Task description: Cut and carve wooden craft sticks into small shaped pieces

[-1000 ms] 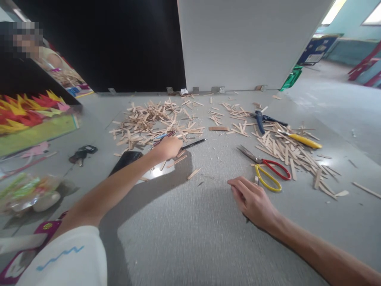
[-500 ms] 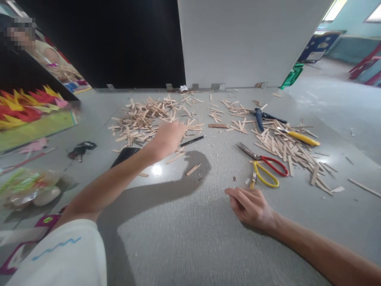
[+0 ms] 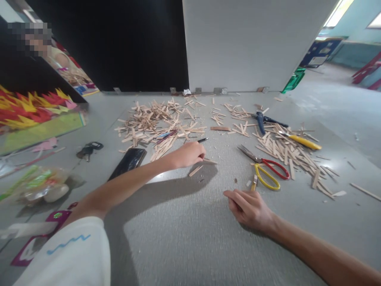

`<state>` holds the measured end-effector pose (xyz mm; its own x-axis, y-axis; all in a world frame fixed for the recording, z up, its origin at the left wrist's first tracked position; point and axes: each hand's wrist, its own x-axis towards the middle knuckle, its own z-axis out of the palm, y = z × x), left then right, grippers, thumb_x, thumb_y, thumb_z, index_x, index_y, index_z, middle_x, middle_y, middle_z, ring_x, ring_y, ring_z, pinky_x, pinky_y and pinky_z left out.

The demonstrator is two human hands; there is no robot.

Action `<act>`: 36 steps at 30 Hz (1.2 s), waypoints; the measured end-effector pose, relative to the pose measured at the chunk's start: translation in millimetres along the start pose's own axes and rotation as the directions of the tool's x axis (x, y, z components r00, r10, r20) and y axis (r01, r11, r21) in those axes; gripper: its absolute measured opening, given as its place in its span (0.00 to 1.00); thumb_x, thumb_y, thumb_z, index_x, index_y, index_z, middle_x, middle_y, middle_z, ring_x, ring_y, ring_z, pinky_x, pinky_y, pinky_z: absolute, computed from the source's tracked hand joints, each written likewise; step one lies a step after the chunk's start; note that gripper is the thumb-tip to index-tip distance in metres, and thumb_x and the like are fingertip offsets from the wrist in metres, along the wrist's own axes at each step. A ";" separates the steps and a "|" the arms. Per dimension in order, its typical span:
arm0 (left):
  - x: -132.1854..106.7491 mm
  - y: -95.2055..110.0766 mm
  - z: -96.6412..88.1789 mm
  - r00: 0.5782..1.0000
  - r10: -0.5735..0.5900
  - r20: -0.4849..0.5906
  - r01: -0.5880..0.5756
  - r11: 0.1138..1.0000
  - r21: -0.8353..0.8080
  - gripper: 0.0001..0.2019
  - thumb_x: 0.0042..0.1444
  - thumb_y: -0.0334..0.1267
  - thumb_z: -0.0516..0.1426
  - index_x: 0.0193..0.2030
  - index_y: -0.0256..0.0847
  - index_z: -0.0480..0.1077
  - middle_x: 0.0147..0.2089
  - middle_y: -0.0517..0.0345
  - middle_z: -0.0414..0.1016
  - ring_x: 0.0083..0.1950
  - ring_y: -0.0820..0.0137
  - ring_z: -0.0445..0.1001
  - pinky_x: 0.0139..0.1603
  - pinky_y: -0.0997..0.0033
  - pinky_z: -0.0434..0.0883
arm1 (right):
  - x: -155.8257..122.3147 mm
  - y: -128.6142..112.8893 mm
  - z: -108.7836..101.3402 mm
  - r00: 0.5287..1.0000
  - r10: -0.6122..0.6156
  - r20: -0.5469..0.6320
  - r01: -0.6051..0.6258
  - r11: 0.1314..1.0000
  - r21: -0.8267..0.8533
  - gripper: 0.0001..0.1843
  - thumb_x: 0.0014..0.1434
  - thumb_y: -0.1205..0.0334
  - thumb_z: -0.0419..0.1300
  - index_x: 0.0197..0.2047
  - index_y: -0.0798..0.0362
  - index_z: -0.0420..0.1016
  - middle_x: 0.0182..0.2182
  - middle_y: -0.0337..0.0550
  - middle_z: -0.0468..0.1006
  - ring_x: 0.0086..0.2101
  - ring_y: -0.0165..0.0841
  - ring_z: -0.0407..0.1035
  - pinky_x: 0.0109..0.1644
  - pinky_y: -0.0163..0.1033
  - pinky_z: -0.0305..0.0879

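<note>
My left hand (image 3: 190, 154) is closed, fingertips down, with a thin wooden stick (image 3: 211, 161) poking out from them just above the grey surface. Another short stick (image 3: 195, 171) lies right below it, and a black pen (image 3: 203, 140) is partly hidden behind the hand. Resting on the surface at the right, my right hand (image 3: 251, 208) has its fingers curled and pressed together; what they hold, if anything, is hidden. Just beyond it lie scissors (image 3: 263, 162) with one red and one yellow handle, and a small yellow-handled tool (image 3: 254, 183).
A heap of wooden sticks (image 3: 154, 117) lies beyond my left hand, another pile (image 3: 287, 153) at the right with dark pliers (image 3: 260, 122) and a yellow-handled tool (image 3: 305, 142). A black phone (image 3: 127, 162) and keys (image 3: 89, 150) lie left. Upright panels (image 3: 256, 43) close off the back.
My left hand has moved right and nearer to me from the stick heap, and a stick now shows at its fingertips. My right hand stays in place. The view has shifted slightly.
</note>
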<state>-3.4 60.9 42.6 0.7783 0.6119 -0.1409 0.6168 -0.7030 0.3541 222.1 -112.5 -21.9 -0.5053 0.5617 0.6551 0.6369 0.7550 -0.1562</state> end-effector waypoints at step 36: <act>132.8 -42.8 -4.0 0.975 -0.145 -0.167 0.154 0.987 0.041 0.05 0.67 0.35 0.66 0.44 0.35 0.82 0.46 0.48 0.84 0.48 0.63 0.83 0.56 0.63 0.77 | 7.7 -12.1 3.7 0.957 -0.248 0.148 0.253 0.967 -0.021 0.20 0.75 0.74 0.44 0.39 0.58 0.76 0.21 0.36 0.69 0.20 0.31 0.61 0.22 0.40 0.58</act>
<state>73.1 173.7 12.5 0.6502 0.7590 -0.0347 0.7333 -0.6149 0.2900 208.3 -116.1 -17.7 -0.7280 0.4009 0.5562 0.4999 0.8656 0.0303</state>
